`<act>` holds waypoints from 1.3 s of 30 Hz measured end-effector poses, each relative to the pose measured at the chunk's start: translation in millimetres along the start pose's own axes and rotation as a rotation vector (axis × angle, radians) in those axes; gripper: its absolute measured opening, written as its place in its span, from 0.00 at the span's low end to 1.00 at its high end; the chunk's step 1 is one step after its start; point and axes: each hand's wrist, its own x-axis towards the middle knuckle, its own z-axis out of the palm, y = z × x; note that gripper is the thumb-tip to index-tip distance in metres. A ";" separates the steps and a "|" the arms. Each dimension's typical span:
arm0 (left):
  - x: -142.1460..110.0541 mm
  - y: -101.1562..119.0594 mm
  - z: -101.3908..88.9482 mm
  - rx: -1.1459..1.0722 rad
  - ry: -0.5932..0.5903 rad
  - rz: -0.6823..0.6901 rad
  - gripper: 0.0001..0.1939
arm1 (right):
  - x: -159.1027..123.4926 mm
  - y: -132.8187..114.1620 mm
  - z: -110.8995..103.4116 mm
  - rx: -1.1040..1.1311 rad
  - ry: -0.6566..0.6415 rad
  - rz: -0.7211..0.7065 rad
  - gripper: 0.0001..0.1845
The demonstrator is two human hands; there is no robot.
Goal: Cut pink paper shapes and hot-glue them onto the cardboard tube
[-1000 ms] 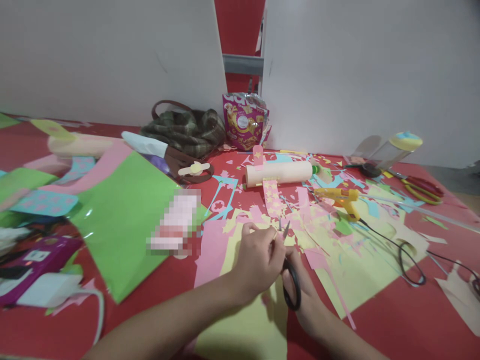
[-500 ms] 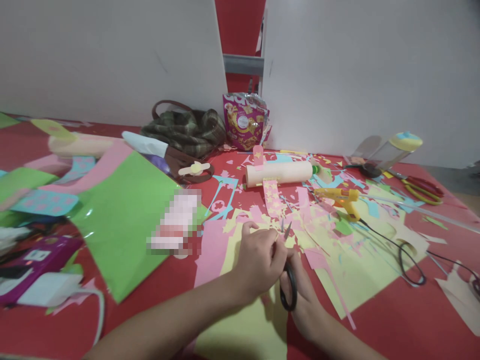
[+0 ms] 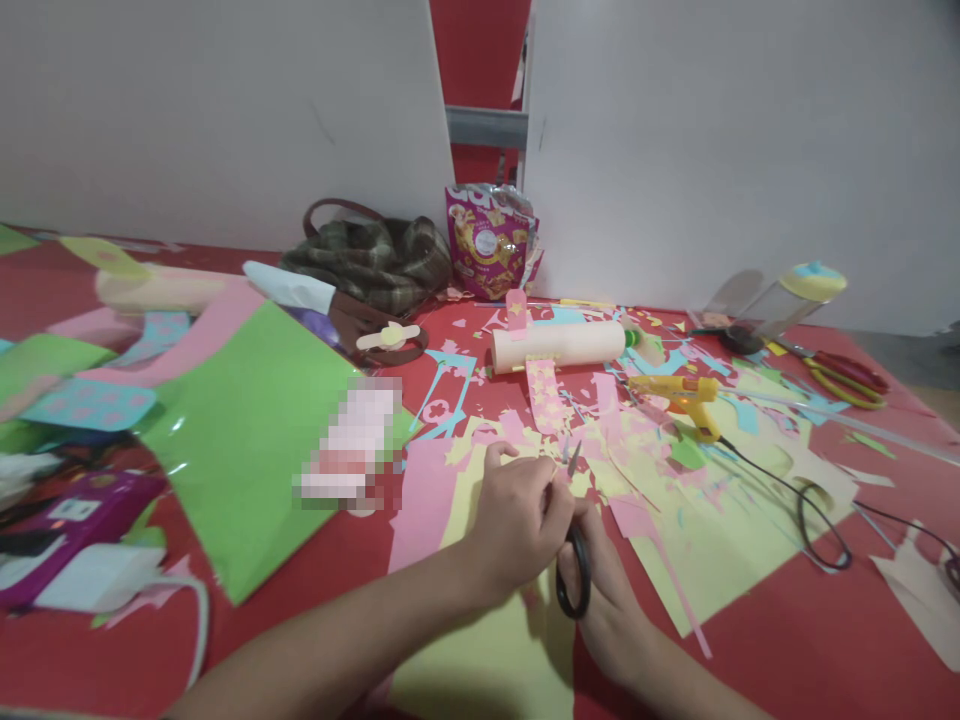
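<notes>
Black-handled scissors are in my right hand, their blades parted and pointing away from me. My left hand is closed right against them, thumb and finger pinched near the blades. Whatever it pinches is hidden or too small to name. Under both hands lies a sheet of yellow paper, with pink paper beside it. Just beyond, a cream cardboard tube rests on its side, with pink star-patterned strips attached and a green piece at its right end.
A yellow hot glue gun with a black cord lies to the right. Red-and-yellow-handled scissors and a clear bottle stand farther right. Green sheets and a white charger are left. A purple snack bag stands behind; paper scraps litter the red table.
The scissors' handle has shifted very slightly to the left and upward in my right hand. My left hand has stayed almost still.
</notes>
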 end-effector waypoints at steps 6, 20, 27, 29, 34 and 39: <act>-0.1 -1.4 1.2 -0.016 0.000 -0.008 0.14 | -0.2 2.5 1.5 0.038 0.015 0.021 0.09; 21.4 -10.1 -18.2 -0.261 -0.456 0.063 0.15 | 24.0 -3.1 -14.7 0.609 0.317 0.021 0.14; 19.2 -18.2 -17.3 -0.341 -0.606 0.132 0.11 | 25.7 -5.5 -15.8 0.599 0.311 0.053 0.15; 20.4 -18.3 -19.7 -0.338 -0.621 0.141 0.11 | 24.9 -5.7 -15.8 0.568 0.308 0.058 0.15; 26.0 -17.1 -27.9 -0.339 -0.644 0.084 0.11 | 23.9 -4.0 -16.5 0.547 0.278 0.096 0.18; 30.4 -18.7 -32.9 -0.352 -0.567 -0.003 0.10 | 23.6 -3.1 -15.3 0.552 0.298 0.094 0.18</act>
